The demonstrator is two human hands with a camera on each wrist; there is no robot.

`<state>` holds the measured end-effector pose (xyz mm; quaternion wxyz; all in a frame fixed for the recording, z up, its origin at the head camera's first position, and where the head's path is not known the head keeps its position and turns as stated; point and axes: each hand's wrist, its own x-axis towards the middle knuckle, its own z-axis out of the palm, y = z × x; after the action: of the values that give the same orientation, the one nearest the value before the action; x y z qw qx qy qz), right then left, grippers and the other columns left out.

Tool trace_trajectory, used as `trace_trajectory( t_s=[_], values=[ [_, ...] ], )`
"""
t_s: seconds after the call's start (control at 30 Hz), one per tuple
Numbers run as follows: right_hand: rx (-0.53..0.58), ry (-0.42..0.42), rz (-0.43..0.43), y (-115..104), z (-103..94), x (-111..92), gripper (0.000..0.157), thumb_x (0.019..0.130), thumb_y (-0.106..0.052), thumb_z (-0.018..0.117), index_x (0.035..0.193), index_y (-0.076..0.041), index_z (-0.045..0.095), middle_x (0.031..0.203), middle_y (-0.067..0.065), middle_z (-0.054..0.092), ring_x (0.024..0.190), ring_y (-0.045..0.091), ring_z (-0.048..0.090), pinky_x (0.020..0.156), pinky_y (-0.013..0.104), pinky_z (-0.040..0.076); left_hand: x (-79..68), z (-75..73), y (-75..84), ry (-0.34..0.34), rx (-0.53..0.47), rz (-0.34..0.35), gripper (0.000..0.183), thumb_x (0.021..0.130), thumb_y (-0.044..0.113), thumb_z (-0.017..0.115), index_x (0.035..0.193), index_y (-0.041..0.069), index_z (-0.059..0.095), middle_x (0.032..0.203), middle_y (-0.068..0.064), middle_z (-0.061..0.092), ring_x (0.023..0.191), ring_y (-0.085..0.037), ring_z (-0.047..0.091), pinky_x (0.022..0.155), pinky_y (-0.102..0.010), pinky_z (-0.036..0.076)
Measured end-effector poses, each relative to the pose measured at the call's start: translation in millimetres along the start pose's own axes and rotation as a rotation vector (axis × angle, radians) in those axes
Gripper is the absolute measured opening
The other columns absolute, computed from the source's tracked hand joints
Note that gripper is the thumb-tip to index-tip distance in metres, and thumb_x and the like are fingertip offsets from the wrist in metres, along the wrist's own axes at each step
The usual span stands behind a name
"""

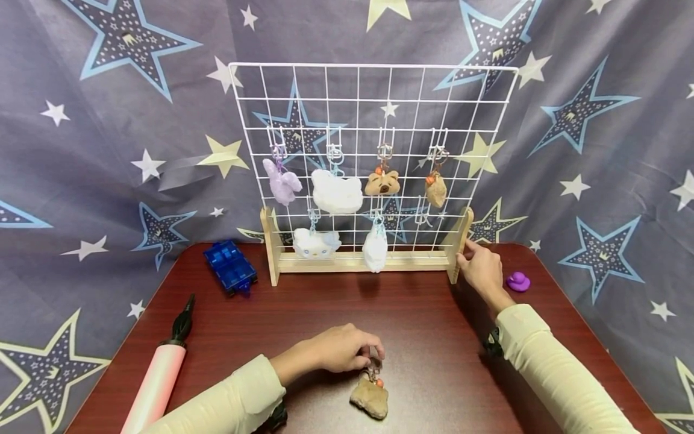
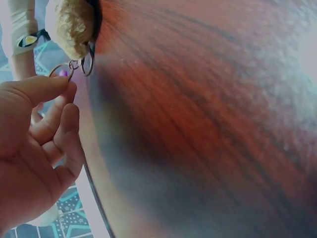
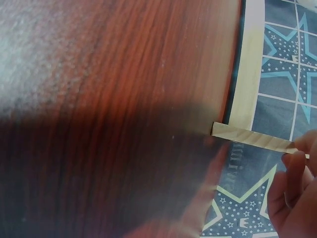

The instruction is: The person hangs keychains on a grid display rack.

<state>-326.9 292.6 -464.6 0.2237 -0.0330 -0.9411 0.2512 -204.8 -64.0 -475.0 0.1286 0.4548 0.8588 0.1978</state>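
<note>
My left hand (image 1: 347, 348) pinches the metal ring (image 2: 63, 69) of a tan plush keychain (image 1: 371, 398) between thumb and forefinger, at the front middle of the table. An orange bead shows by its clasp. At the rack's right end, my right hand (image 1: 482, 268) grips the wooden side foot (image 3: 252, 138). The white wire grid rack (image 1: 374, 65) carries several plush keychains on hooks: a lilac one (image 1: 283, 185), a white one (image 1: 337, 191), a brown bear (image 1: 382, 183) and a tan one (image 1: 436, 191) above; a white kitten face (image 1: 316, 243) and another white plush (image 1: 375, 248) below.
A hook (image 1: 424, 216) at the lower right of the grid bears nothing. On the left of the table (image 1: 434, 337) are a blue plastic case (image 1: 230, 266) and a pink-and-white hand pump (image 1: 157, 380). A purple rubber duck (image 1: 518, 281) sits right of the right hand.
</note>
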Motion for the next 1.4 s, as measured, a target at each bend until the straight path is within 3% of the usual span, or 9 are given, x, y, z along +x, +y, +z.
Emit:
trace_trajectory(
  t_s=[0.27, 0.5, 0.73, 1.03, 1.23, 1.4],
  values=[
    [-0.009, -0.002, -0.01, 0, -1.7, 0, 0.046, 0.092, -0.022, 0.067, 0.137, -0.013, 0.065, 0.093, 0.013, 0.079, 0.097, 0.047, 0.072, 0.078, 0.059, 0.054, 3.4, -6.1, 0.2, 0.066, -0.09, 0.005, 0.028, 0.093, 0.01, 0.07, 0.117, 0.026, 0.069, 0.083, 0.012, 0.071, 0.072, 0.008, 0.057, 0.065, -0.011, 0.046],
    [-0.003, 0.0, -0.009, -1, -2.3, 0, 0.046, 0.092, -0.022, 0.068, 0.137, -0.013, 0.065, 0.093, 0.013, 0.079, 0.096, 0.048, 0.072, 0.078, 0.059, 0.053, 7.0, -10.7, 2.0, 0.105, -0.106, 0.024, 0.026, 0.094, 0.012, 0.07, 0.118, 0.022, 0.071, 0.085, 0.011, 0.072, 0.071, 0.009, 0.056, 0.064, -0.009, 0.044],
    [-0.002, 0.002, -0.01, 0, -1.5, 0, 0.046, 0.092, -0.022, 0.068, 0.137, -0.012, 0.065, 0.093, 0.014, 0.079, 0.096, 0.047, 0.072, 0.079, 0.059, 0.053, 13.4, -20.2, 5.3, 0.149, -0.057, 0.092, 0.029, 0.095, 0.011, 0.07, 0.122, 0.018, 0.075, 0.106, 0.003, 0.078, 0.07, 0.005, 0.049, 0.064, -0.008, 0.039],
    [-0.001, -0.002, -0.007, 0, -2.0, 1, 0.046, 0.092, -0.022, 0.067, 0.138, -0.014, 0.065, 0.093, 0.013, 0.079, 0.097, 0.046, 0.072, 0.08, 0.059, 0.053, 21.9, -26.1, 2.0, 0.249, -0.103, 0.153, 0.031, 0.094, 0.008, 0.07, 0.123, 0.015, 0.075, 0.111, -0.002, 0.079, 0.066, 0.007, 0.046, 0.065, -0.008, 0.041],
    [0.0, 0.001, -0.002, -1, -1.9, 1, 0.047, 0.092, -0.023, 0.067, 0.138, -0.013, 0.065, 0.094, 0.013, 0.079, 0.097, 0.047, 0.072, 0.079, 0.059, 0.053, 26.9, -33.4, 3.2, 0.295, -0.138, 0.126, 0.033, 0.094, 0.008, 0.07, 0.126, 0.016, 0.074, 0.105, 0.0, 0.078, 0.053, 0.008, 0.032, 0.052, -0.009, 0.032],
    [-0.002, 0.001, 0.001, -1, -0.5, 0, 0.047, 0.092, -0.023, 0.067, 0.138, -0.013, 0.065, 0.094, 0.013, 0.079, 0.097, 0.046, 0.072, 0.08, 0.059, 0.053, 34.6, -38.2, 2.3, 0.325, -0.136, 0.106, 0.032, 0.095, 0.01, 0.069, 0.126, 0.018, 0.074, 0.093, 0.005, 0.075, 0.049, 0.009, 0.03, 0.048, -0.009, 0.029]
  ],
)
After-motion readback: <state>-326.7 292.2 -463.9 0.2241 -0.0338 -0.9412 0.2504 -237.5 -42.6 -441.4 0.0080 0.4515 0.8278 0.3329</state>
